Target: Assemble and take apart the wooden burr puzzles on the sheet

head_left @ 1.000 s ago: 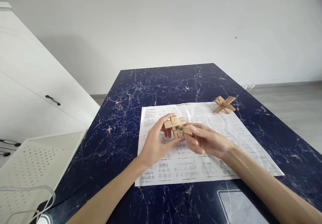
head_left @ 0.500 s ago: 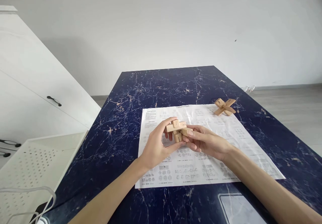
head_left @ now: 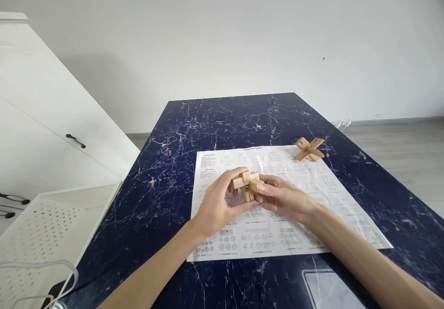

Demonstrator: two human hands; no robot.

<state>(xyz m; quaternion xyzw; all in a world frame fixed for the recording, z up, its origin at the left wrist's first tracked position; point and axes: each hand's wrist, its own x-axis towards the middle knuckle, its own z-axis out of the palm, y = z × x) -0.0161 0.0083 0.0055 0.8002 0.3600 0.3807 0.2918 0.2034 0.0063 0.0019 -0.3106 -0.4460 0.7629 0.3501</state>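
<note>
A wooden burr puzzle [head_left: 246, 184] of interlocking pale blocks is held between both hands above a printed instruction sheet [head_left: 239, 249]. My left hand [head_left: 218, 202] grips it from the left, with the index finger over the top and the thumb at the lower front block. From the right, my right hand [head_left: 282, 195] pinches a block jutting toward me, thumb on its end. Dark marks show on some blocks. Fingers hide the puzzle's rear and part of its right side.
A second wooden puzzle [head_left: 308, 149], star-shaped, stands at the sheet's far right corner. The dark blue marbled table [head_left: 222, 124] runs back toward a white wall. A pale rectangular object [head_left: 333, 290] lies near the front edge. At left are a white cabinet [head_left: 52, 105] and a perforated white surface [head_left: 52, 221].
The puzzle has turned slightly in my hands and shifted a little right and down. My left hand has moved along with it. Both hands keep their hold.
</note>
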